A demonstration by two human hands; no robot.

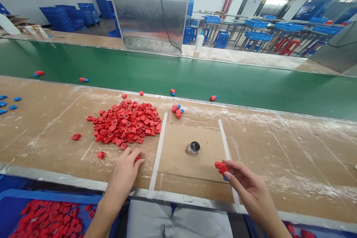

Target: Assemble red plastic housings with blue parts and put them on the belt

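Observation:
My left hand [129, 165] is closed on a small red plastic block [138, 157], just in front of the pile of red blocks [126, 122]. Between thumb and fingers my right hand [248, 184] grips a red plastic piece [221, 167] with a bit of blue at its lower end, held above the right strip of white tape. Between the hands, a cardboard sheet [178, 165] lies on the bench with a small round black-and-metal fixture [194, 147] set in it. Two red-and-blue pieces [177, 111] rest behind that sheet.
A green conveyor belt [134, 68] crosses behind the bench, carrying several red-and-blue pieces. Blue parts [13, 107] lie at far left. A blue bin [92, 198] of red pieces stands below the front edge. Beyond the belt are a metal panel [153, 22] and a white bottle [199, 42].

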